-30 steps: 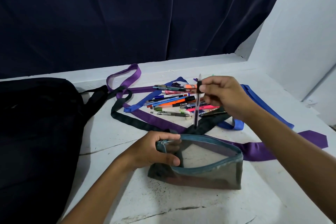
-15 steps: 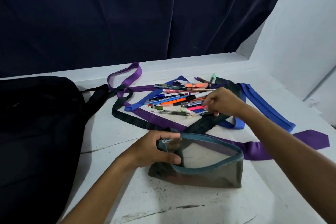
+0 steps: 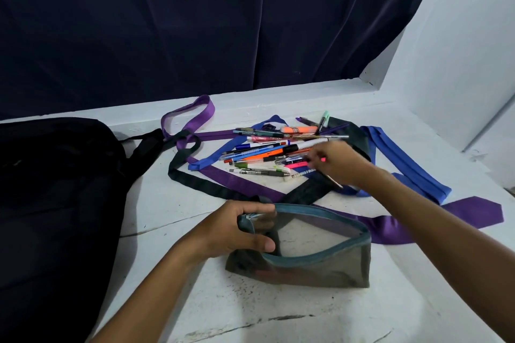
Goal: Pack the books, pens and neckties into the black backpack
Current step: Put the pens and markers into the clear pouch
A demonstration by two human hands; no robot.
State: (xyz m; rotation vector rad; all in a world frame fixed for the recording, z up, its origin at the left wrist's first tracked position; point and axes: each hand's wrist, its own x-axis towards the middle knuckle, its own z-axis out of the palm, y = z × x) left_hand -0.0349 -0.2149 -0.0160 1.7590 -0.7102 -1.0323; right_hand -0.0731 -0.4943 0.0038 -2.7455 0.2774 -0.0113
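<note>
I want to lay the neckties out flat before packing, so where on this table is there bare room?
Bare table lies in front of the mesh pouch, between the two forearms, and between the black backpack and the black necktie. Behind the pouch it is crowded: the pile of pens lies over tangled ties, with the right hand in it.

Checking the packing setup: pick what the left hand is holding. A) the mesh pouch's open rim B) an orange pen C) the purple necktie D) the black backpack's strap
A: the left hand has its grip on the left end of the mesh pouch, thumb and fingers curled round the teal rim, holding it open.
</note>
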